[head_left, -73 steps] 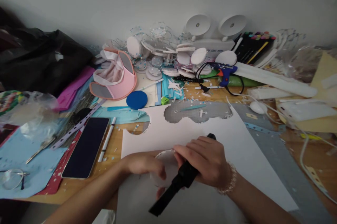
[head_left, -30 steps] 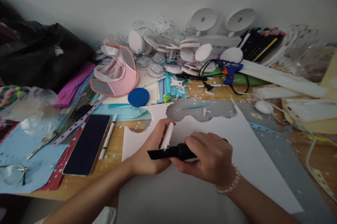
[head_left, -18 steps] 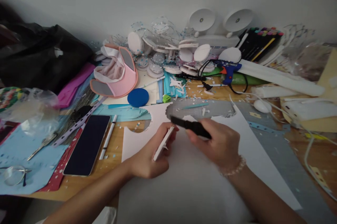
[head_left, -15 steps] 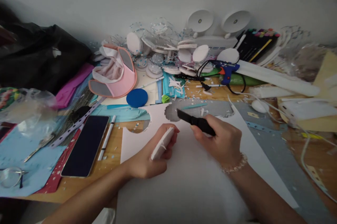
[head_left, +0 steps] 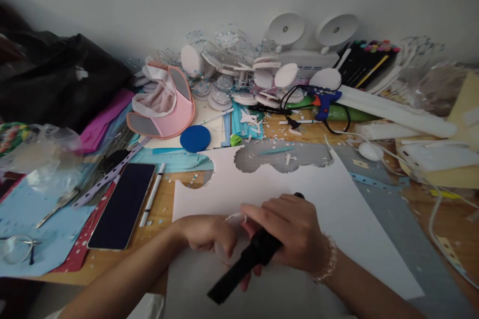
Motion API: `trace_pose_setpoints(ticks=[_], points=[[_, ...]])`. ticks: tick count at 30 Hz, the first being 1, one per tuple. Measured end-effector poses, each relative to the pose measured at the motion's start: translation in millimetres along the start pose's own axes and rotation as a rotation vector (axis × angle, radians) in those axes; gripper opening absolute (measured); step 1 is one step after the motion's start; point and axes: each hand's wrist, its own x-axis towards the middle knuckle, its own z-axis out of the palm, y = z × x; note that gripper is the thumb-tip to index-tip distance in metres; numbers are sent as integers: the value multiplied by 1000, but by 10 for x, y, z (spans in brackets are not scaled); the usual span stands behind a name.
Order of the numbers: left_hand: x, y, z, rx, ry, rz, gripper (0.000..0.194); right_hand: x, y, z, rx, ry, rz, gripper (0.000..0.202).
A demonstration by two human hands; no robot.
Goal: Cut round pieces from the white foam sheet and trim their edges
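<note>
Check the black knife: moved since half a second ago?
Yes. Against the white board, which lies where it did, the black knife has moved down the picture and left.

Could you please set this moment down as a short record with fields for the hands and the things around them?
Left hand: holds a white disc
Right hand: holds a black cutter, close to the disc
Right wrist: bracelet
Under the hands: white sheet, curved cutouts along its far edge
Left of the sheet: phone, white pen
Beyond the sheet: blue disc, pink cap, glue gun
</note>
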Motion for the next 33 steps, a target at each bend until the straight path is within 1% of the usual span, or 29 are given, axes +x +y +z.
trace_pose_setpoints(ticks=[2,4,5,6,7,9,10,11,12,13,14,15,16,18,20,22,24,26,30,33], points=[[4,-33,-3,-62,-11,-23,21,-6,-10,0,-4,-13,-10,17],[5,-54,5,-146,5,-29,20,-22,11,3,9,3,25,18],[8,-59,12,-190,17,-31,25,-34,41,4,14,22,65,17],[15,-63,19,-239,20,-30,33,-46,86,4,-1,57,118,15],[26,-65,27,-284,21,-19,43,-58,141,2,-38,102,189,13],[55,-65,37,-334,14,49,58,-73,261,-8,-171,201,369,10],[69,-63,40,-356,17,98,62,-74,312,-17,-249,243,463,15],[80,-61,41,-369,30,154,63,-70,348,-27,-312,273,541,25],[87,-57,41,-369,58,214,64,-62,364,-38,-340,281,590,35],[89,-51,40,-356,96,270,64,-51,359,-49,-326,261,599,41],[85,-43,39,-327,134,314,62,-39,335,-57,-284,225,565,40],[76,-33,39,-280,177,344,57,-28,294,-61,-228,180,498,36],[64,-19,40,-218,226,358,50,-17,244,-61,-172,131,416,33],[36,20,48,-41,363,350,41,-3,136,-44,-116,62,271,38],[14,68,68,195,520,355,41,4,52,-14,-127,36,201,42],[3,112,95,391,637,390,49,6,10,17,-153,35,189,44],[2,131,121,466,676,416,53,7,2,37,-187,46,195,43],[6,121,139,463,696,411,58,11,7,47,-211,53,197,43],[20,64,150,505,759,365,56,21,12,52,-226,57,187,44],[26,42,145,478,764,362,55,27,17,50,-263,59,188,45]])
